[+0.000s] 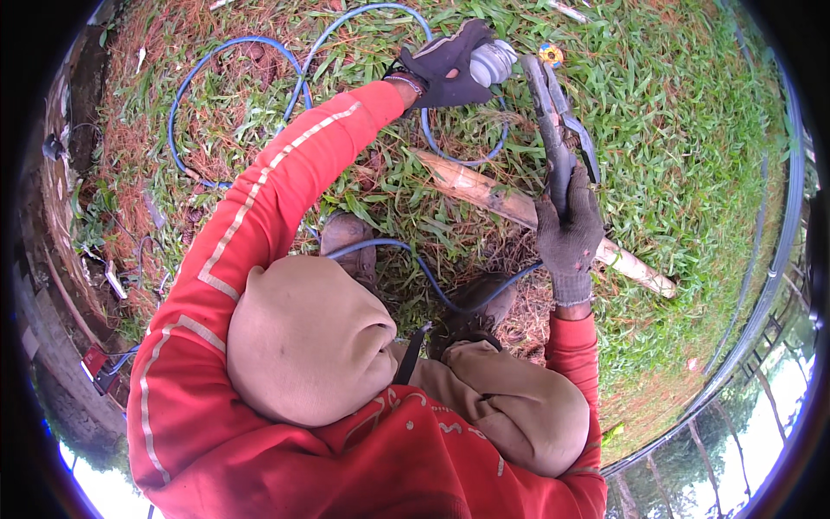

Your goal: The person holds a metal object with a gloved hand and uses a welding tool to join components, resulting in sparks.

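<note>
My left hand [450, 67], in a dark glove, reaches far forward over the grass and grips a grey-white, rounded, ribbed piece [494, 63]. Its exact kind I cannot make out. In my right hand [568, 232], also gloved, is a long dark hand tool with two arms [550, 130], looking like large pliers. The tool points away from me, its far end near the grey piece. A small yellow-and-blue ring-shaped spool [551, 55] lies just beyond that end. My right fingers are closed round the tool's near end.
Blue hose [177, 112] loops over the grass at the left and passes between my boots [347, 246]. A wooden pole [484, 192] lies slanting under my right hand. A thick bundle of blue-grey pipe [765, 285] curves along the right. At far left is a dirt edge [65, 208].
</note>
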Tool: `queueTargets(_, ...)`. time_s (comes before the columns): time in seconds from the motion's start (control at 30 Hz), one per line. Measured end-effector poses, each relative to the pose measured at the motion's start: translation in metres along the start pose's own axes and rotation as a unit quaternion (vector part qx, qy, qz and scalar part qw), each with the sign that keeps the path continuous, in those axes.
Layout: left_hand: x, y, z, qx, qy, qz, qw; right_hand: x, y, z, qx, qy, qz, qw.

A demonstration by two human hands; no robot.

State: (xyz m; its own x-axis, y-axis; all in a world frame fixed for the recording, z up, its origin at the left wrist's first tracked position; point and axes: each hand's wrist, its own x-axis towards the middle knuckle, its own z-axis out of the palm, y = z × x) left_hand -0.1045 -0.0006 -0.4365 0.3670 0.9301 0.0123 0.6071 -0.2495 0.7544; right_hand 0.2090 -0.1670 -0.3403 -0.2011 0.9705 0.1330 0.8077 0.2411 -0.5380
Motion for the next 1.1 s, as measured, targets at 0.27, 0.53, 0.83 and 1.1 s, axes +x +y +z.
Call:
queueTargets(0.27, 0.002, 0.006, 0.0, -0.022, -0.01, -0.015, 1.0, -0.001, -0.002, -0.002, 0.003, -0.025, 0.017, 1.0)
queueTargets(0.53, 0.003, -0.014, 0.009, -0.04, 0.02, 0.025, 0.999, 0.0, -0.008, 0.0, 0.012, -0.035, 0.027, 0.999)
queueTargets(0.83, 0.001, -0.007, 0.006, -0.012, 0.028, 0.038, 0.999, -0.001, -0.002, 0.001, 0.032, -0.03, 0.035, 0.998)
queueTargets(1.1, 0.001, -0.009, 0.008, -0.007, 0.034, 0.03, 0.999, 0.003, -0.008, -0.001, 0.026, -0.029, 0.054, 0.998)
